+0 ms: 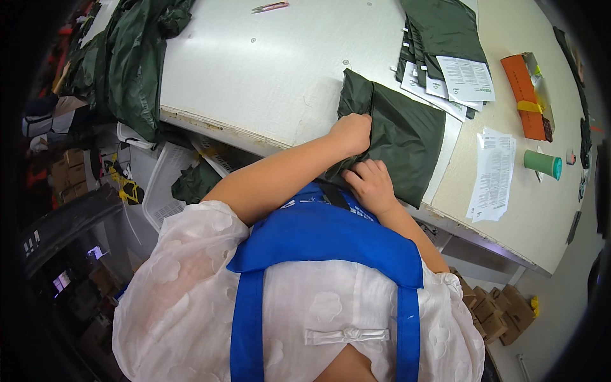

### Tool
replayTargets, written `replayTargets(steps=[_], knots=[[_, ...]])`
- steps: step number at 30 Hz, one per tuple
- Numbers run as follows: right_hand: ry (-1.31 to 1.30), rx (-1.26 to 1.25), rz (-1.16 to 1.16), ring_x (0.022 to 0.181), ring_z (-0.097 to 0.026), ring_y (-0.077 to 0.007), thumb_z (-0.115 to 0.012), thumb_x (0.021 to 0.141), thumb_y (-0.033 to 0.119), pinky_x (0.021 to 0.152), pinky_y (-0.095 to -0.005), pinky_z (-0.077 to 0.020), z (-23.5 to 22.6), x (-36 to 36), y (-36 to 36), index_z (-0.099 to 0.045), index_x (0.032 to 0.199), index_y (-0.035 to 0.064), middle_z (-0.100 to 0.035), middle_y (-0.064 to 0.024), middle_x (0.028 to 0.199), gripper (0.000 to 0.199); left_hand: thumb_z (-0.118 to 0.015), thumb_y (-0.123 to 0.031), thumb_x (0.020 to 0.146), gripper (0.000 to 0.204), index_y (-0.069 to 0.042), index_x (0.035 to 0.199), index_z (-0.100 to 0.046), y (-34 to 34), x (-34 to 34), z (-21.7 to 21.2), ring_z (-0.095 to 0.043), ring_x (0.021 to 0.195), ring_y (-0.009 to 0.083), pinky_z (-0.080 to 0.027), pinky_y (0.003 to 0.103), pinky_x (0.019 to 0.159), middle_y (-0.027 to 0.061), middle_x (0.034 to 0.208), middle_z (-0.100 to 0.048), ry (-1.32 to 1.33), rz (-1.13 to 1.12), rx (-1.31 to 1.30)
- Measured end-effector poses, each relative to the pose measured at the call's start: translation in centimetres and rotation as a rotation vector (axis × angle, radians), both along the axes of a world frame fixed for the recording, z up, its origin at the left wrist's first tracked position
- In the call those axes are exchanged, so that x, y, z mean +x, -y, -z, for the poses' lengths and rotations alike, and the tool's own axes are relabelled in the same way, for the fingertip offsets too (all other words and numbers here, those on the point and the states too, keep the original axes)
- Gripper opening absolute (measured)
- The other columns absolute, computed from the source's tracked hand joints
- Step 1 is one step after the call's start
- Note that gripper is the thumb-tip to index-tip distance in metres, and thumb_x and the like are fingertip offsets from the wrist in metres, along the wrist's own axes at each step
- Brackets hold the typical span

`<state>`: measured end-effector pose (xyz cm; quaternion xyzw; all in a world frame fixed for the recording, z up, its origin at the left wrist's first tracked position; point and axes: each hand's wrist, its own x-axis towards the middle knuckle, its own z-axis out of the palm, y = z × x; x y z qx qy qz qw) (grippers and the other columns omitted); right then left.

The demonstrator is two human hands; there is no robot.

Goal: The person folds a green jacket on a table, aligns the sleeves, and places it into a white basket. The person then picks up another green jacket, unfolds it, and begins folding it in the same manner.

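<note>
In front of me at the table's near edge lies a folded piece of dark green, shiny fabric (408,137). My left hand (352,135) is closed on a raised fold of it, close to its left side. Nearer my body, my right hand (372,184) bends its fingers round the cloth by the near edge, its fingertips partly hidden in the folds. The fabric lies flatter to the right of my hands and is bunched on the left.
Folded green pieces (445,28) with printed sheets (468,79) lie at the far right. Further right are an orange box (525,102), loose papers (493,172) and a green cylinder (541,164). Red-handled snips (270,7) rest far back. Green fabric (130,70) hangs left, above a white basket (162,191).
</note>
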<state>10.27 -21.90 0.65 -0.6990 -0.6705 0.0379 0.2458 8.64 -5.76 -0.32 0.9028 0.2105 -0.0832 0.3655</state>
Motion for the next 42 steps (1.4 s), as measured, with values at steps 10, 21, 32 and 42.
replayTargets(steps=[10,21,32,42], knots=[[-0.195,0.195,0.207,0.084,-0.053,-0.0252,-0.062,0.073,0.005,0.072,-0.0367,-0.0376,-0.3,-0.4,-0.7,-0.057,0.089,0.0084,-0.056,-0.0050,0.089,0.017,-0.055,-0.008,0.076,0.013,0.002,0.085,-0.057,-0.9,-1.8,0.1,-0.062,0.072,0.0391,-0.050,0.044,0.068,0.0247,0.070,-0.061,0.131,0.016,-0.040],[-0.255,0.124,0.320,0.097,-0.053,-0.0254,-0.061,0.078,0.006,0.081,-0.0380,-0.0344,-3.0,-1.0,-3.6,-0.055,0.090,0.0100,-0.057,-0.0046,0.090,0.014,-0.061,-0.020,0.089,0.059,-0.008,0.136,-0.028,-0.5,-9.5,-2.6,-0.049,0.112,0.0238,-0.050,0.041,0.085,0.0126,0.127,-0.044,0.042,-0.630,-1.294],[-0.149,-0.021,0.205,0.103,-0.053,-0.0265,-0.064,0.077,0.012,0.090,-0.0383,-0.0333,-5.3,2.7,-6.2,-0.057,0.092,0.0103,-0.059,-0.0057,0.101,0.016,-0.064,-0.019,0.085,0.053,0.001,0.127,-0.038,-1.9,-11.4,-0.1,-0.050,0.109,0.0252,-0.046,0.037,0.091,0.0151,0.122,-0.046,0.142,-0.387,-1.022],[-0.181,-0.194,0.240,0.088,-0.060,-0.0295,-0.076,0.068,0.032,0.080,-0.0398,-0.0460,0.0,8.6,-9.3,-0.063,0.102,0.0050,-0.065,-0.0117,0.093,0.045,-0.055,-0.018,0.080,0.030,0.000,0.103,-0.049,-2.4,-4.4,-3.0,-0.060,0.080,0.0432,-0.047,0.051,0.069,0.0258,0.084,-0.061,0.130,-0.453,-0.203]])
